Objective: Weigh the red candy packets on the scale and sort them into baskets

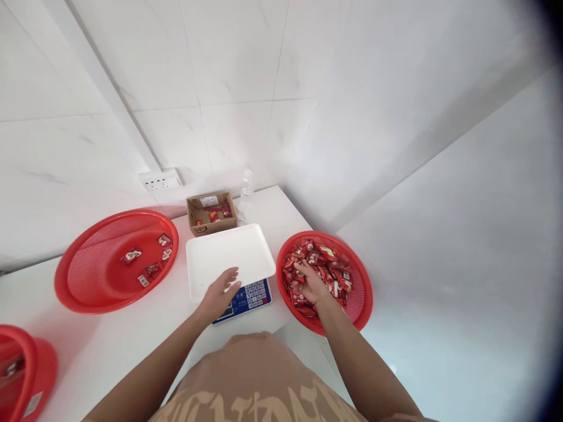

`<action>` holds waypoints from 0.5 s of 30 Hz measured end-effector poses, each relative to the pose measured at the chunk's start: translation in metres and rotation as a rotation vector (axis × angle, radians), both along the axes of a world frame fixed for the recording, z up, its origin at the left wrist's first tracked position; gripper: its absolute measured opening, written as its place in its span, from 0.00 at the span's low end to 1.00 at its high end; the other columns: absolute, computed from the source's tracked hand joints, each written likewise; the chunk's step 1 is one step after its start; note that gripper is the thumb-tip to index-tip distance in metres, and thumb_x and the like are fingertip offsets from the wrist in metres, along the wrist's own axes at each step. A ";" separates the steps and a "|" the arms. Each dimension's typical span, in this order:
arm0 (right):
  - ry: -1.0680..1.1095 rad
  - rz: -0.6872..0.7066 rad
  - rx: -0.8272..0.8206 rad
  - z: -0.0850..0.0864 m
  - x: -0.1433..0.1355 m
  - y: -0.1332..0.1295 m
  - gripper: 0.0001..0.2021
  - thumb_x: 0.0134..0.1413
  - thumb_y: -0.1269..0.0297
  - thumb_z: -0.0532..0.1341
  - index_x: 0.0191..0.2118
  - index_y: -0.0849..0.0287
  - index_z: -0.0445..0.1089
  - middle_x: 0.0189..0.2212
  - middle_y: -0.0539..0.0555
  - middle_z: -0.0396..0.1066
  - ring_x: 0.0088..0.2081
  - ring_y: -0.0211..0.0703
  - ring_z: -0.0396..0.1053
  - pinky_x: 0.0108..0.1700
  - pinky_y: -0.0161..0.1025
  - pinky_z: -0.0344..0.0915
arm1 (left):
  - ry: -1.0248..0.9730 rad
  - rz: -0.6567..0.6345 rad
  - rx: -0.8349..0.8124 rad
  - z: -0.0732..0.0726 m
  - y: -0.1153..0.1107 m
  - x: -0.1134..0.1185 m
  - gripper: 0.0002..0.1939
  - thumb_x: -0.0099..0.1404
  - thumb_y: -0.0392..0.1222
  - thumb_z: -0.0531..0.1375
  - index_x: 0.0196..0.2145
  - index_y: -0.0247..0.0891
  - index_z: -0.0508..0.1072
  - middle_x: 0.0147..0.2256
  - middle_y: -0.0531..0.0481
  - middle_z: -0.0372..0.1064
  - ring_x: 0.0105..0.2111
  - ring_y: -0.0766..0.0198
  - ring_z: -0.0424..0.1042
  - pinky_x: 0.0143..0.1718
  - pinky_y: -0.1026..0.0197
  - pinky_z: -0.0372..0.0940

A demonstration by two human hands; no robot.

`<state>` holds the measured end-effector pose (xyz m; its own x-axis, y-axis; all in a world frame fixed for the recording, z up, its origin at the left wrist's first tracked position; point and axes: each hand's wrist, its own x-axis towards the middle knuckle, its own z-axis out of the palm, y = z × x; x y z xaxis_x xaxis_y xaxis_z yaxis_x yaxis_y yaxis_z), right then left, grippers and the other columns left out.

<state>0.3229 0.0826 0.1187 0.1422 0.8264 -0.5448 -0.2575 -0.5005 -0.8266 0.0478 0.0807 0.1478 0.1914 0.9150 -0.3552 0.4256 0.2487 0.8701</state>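
Note:
My right hand (311,283) reaches into the red basket (363,299) on the right, over a heap of small red packets (323,258). Its fingers are bent among the packets, and whether they grip one cannot be made out. My left hand (221,293) hovers at the front edge of the white tray (229,252), fingers apart and holding nothing. That tray sits on a scale with a blue keypad (253,296) and carries no packets.
A wide red basket (109,258) with several packets stands at the left. Another red basket (44,369) is at the lower left corner. Behind the tray are a cardboard box (213,227) with packets and a clear bottle (247,183), near the wall.

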 end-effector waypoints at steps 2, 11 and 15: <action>0.166 0.121 -0.009 0.012 -0.026 0.002 0.13 0.44 0.58 0.65 0.37 0.52 0.65 0.30 0.48 0.71 0.28 0.36 0.69 0.23 0.30 0.62 | -0.199 -0.003 -0.166 0.009 0.002 0.019 0.27 0.60 0.53 0.56 0.55 0.43 0.60 0.52 0.42 0.64 0.50 0.57 0.66 0.50 0.54 0.63; 0.180 0.349 -0.026 0.016 -0.113 0.023 0.18 0.46 0.55 0.65 0.43 0.52 0.63 0.34 0.49 0.69 0.30 0.35 0.70 0.25 0.30 0.65 | -0.516 0.266 -0.384 -0.004 0.025 0.019 0.20 0.62 0.54 0.55 0.47 0.40 0.65 0.41 0.45 0.70 0.37 0.65 0.72 0.42 0.57 0.68; 0.191 0.298 -0.016 0.005 -0.121 0.033 0.26 0.47 0.59 0.64 0.53 0.48 0.56 0.44 0.51 0.66 0.35 0.36 0.71 0.33 0.35 0.70 | -0.453 0.368 -0.382 -0.016 0.031 -0.001 0.24 0.63 0.53 0.53 0.53 0.41 0.58 0.48 0.42 0.67 0.39 0.66 0.72 0.44 0.60 0.67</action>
